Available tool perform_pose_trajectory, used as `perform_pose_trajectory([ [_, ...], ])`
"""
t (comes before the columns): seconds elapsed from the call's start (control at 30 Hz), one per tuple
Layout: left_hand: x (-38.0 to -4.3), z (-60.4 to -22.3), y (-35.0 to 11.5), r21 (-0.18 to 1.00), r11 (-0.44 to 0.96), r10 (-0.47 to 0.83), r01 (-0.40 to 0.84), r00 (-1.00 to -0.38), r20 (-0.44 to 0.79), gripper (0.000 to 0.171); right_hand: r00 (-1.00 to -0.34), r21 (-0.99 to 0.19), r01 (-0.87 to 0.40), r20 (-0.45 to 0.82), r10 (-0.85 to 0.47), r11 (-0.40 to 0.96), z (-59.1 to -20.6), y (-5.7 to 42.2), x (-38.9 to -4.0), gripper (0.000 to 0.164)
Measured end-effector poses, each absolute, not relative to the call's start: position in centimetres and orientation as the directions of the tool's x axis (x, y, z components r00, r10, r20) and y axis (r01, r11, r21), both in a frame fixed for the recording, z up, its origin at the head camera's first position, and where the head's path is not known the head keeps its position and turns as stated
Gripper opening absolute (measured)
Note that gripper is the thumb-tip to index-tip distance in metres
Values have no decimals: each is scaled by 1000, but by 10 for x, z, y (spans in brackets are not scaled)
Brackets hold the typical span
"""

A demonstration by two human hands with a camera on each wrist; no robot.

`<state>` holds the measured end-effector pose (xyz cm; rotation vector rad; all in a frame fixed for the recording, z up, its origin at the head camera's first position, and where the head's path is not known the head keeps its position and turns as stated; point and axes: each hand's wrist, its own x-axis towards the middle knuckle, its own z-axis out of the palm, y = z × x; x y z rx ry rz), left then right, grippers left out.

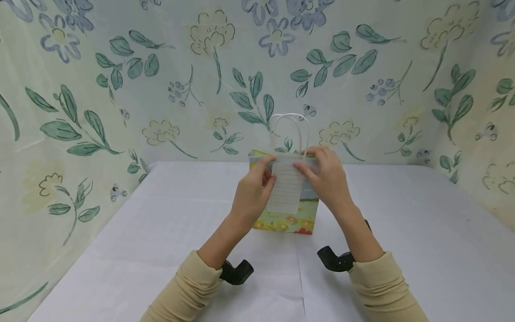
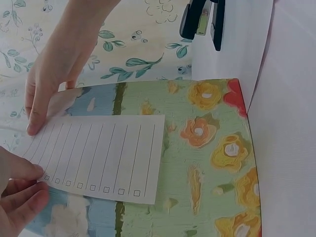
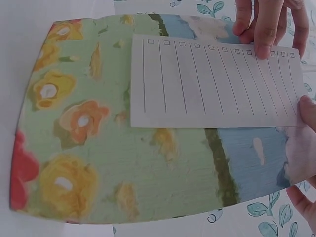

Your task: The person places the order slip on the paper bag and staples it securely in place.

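Observation:
A small paper gift bag [image 1: 281, 223] with painted flowers, green field and blue sky stands upright on the table. Two white cord handles [image 1: 290, 115] rise from its top. Against its front lies a white lined checklist sheet [image 1: 284, 190], with a row of small boxes along one long side. My left hand [image 1: 252, 190] pinches the sheet near its upper left edge. At the upper right corner, the thumb of my right hand [image 1: 327, 179] lies on the sheet, while its other fingers reach over the bag's rim and grip it. The upper end of the sheet curves slightly.
The bag stands on a white cloth-covered table [image 1: 169, 250], near its back edge. A floral curtain [image 1: 181, 80] hangs behind and along the sides. Black curved camera mounts [image 1: 238, 272] are strapped to both wrists and jut inward above the table.

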<state>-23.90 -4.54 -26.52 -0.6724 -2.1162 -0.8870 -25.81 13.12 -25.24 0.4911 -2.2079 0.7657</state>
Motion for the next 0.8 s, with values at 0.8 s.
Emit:
perform_pose_trajectory([
  [0.8, -243, -261, -51, 349, 658, 122, 667, -552, 825, 40, -640, -392, -580, 762, -101, 714, -253, 130, -256, 31],
])
